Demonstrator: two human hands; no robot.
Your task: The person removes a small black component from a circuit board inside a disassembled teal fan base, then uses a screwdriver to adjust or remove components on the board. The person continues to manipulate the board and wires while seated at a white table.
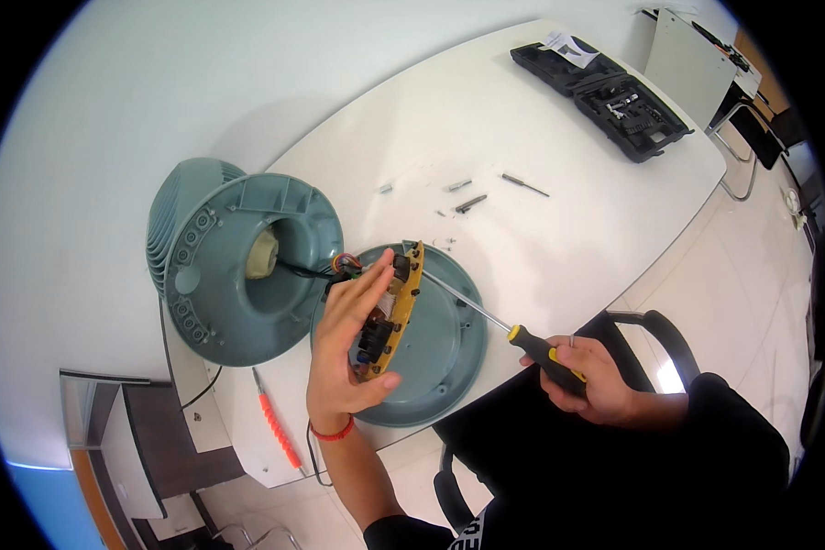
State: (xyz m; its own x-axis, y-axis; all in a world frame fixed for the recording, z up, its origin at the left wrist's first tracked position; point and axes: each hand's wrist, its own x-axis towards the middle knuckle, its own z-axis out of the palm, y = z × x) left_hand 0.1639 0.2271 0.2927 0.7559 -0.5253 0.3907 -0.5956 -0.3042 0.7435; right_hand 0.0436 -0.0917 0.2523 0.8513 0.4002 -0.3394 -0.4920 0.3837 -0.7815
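- Two bare hands work over a round grey-green base plate [431,357] on a white table [541,119].
- The left hand [348,344] grips a curved yellow circuit board [396,312] upright above the plate.
- The right hand [585,376], right of the plate, is wrapped around a screwdriver [513,335] whose tip reaches the board.
- A grey-green fan housing [247,261] lies left of the plate.

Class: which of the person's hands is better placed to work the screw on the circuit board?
Right hand: it grips the screwdriver, tip at the circuit board. Left hand holds that board upright.
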